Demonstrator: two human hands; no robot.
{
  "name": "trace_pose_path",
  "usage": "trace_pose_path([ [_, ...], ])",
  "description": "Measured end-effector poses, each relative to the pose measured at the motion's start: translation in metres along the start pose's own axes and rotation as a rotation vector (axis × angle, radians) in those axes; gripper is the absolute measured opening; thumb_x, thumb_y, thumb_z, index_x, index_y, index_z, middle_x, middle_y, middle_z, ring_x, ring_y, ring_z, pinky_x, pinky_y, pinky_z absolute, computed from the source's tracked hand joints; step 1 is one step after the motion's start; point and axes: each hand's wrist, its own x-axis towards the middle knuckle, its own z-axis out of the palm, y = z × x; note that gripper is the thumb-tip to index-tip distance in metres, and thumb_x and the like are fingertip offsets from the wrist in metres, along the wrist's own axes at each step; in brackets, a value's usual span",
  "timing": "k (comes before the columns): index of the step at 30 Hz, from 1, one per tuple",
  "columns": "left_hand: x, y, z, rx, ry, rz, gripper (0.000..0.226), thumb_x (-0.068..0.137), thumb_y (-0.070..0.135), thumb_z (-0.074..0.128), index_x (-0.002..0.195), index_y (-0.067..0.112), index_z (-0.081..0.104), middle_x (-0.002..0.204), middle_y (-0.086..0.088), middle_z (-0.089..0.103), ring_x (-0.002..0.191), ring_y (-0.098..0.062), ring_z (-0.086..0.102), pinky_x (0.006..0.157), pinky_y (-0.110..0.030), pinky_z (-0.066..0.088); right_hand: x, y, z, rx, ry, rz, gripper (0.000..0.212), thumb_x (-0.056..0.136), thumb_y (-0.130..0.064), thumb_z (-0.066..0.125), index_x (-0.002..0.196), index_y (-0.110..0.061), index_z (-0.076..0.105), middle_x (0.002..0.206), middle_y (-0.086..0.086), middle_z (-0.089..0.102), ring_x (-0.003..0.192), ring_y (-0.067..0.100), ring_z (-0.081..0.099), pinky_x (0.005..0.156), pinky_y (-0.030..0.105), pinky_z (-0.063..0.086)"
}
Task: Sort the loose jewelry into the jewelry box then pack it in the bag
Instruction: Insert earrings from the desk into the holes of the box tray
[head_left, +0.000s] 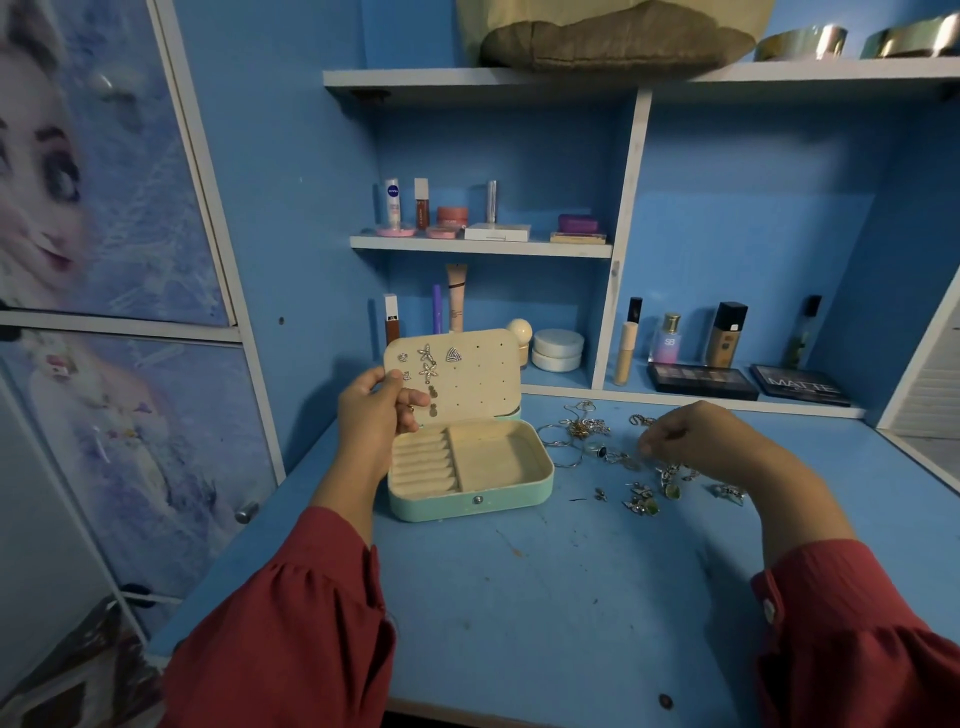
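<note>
The left hand (375, 410) grips the left edge of the jewelry box's raised lid (457, 371), thumb on the inner face and fingers curled near the lower studs, steadying it upright. The right hand (691, 441) hovers over the loose jewelry (618, 457) with its fingers curled and tips drawn together; whether they already pinch a small piece cannot be told, as the tips are too small and blurred.

The jewelry box (470, 470) sits open on the blue desk (519, 597), its long axis running left to right in front of the person. The lid's holed panel carries several earrings in its left part, while the ring rolls and the open compartment in the base look bare.

The pile of rings, chains and earrings lies scattered just right of the box, directly beneath and around the right hand, so that hand is plainly the nearer one for picking. Any piece lifted there would have to travel leftward, over the box's right rim or up to the lid panel that the left hand braces.

A beige bag (613, 36) rests on the top shelf, well apart from both hands, so packing seems far off yet.
</note>
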Motion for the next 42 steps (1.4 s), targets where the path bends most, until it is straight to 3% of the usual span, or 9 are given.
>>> trace_pose_path([
  [4,-0.001,0.0,0.001,0.009,-0.002,0.008,0.03,0.099,0.012,0.047,0.126,-0.002,0.051,0.066,-0.01,0.068,0.034,-0.008,0.041,0.037,-0.02,0.041,0.001,0.004,-0.004,-0.005,0.037,0.011,0.013,0.087,-0.017,0.067,0.08,-0.026,0.073,0.091,-0.008,0.07,0.083,0.01,0.061,0.072,0.026,0.045],
  [11,0.0,0.0,0.001,0.001,-0.005,-0.001,0.027,0.099,0.013,0.048,0.122,0.0,0.053,0.064,-0.008,0.068,0.034,-0.008,0.041,0.038,-0.021,0.042,-0.001,0.002,-0.004,-0.044,-0.036,0.044,0.028,0.081,0.001,0.066,0.08,-0.026,0.073,0.08,-0.006,0.07,0.071,0.01,0.065,0.074,0.026,0.051],
  [16,0.001,0.0,0.001,-0.005,-0.007,-0.007,0.027,0.099,0.012,0.047,0.123,-0.001,0.053,0.064,-0.009,0.068,0.034,-0.008,0.04,0.038,-0.02,0.041,0.004,0.005,0.002,-0.084,-0.041,0.02,0.029,0.078,0.0,0.069,0.075,-0.028,0.075,0.082,-0.005,0.072,0.079,0.017,0.066,0.08,0.037,0.057],
  [20,0.001,-0.001,0.0,0.003,-0.006,-0.003,0.03,0.099,0.012,0.047,0.125,-0.002,0.051,0.067,-0.011,0.068,0.034,-0.008,0.04,0.038,-0.02,0.041,0.009,0.007,0.005,-0.11,-0.026,-0.001,0.035,0.078,0.005,0.063,0.075,-0.028,0.074,0.073,-0.008,0.072,0.078,0.017,0.068,0.079,0.037,0.058],
  [26,0.002,-0.002,-0.001,0.012,-0.011,0.012,0.031,0.099,0.012,0.048,0.126,-0.002,0.05,0.07,-0.013,0.068,0.035,-0.008,0.04,0.039,-0.02,0.041,0.017,0.009,0.009,0.007,0.183,-0.023,0.028,0.087,0.004,0.056,0.092,-0.018,0.072,0.082,-0.001,0.071,0.083,0.016,0.065,0.073,0.03,0.054],
  [30,0.003,-0.003,-0.001,0.023,-0.01,0.013,0.032,0.099,0.013,0.048,0.127,-0.002,0.05,0.069,-0.012,0.068,0.035,-0.009,0.04,0.039,-0.021,0.041,0.02,0.01,0.015,0.019,0.231,-0.02,0.03,0.091,0.003,0.05,0.097,-0.017,0.071,0.083,-0.002,0.069,0.076,0.015,0.062,0.056,0.024,0.046],
  [34,0.002,-0.002,-0.001,0.018,-0.008,0.007,0.032,0.099,0.013,0.048,0.128,0.0,0.05,0.068,-0.01,0.068,0.036,-0.008,0.04,0.039,-0.021,0.041,0.019,0.009,0.016,0.022,0.223,-0.027,0.032,0.094,0.002,0.044,0.102,-0.016,0.069,0.087,0.001,0.069,0.083,0.021,0.064,0.057,0.024,0.047],
  [42,0.001,-0.001,0.0,0.012,-0.009,0.009,0.031,0.099,0.013,0.048,0.127,0.0,0.051,0.068,-0.011,0.068,0.035,-0.008,0.04,0.039,-0.02,0.041,0.014,0.005,0.014,0.076,0.336,-0.081,0.027,0.095,-0.003,0.048,0.107,-0.017,0.069,0.087,-0.002,0.065,0.082,0.016,0.061,0.061,0.027,0.047],
])
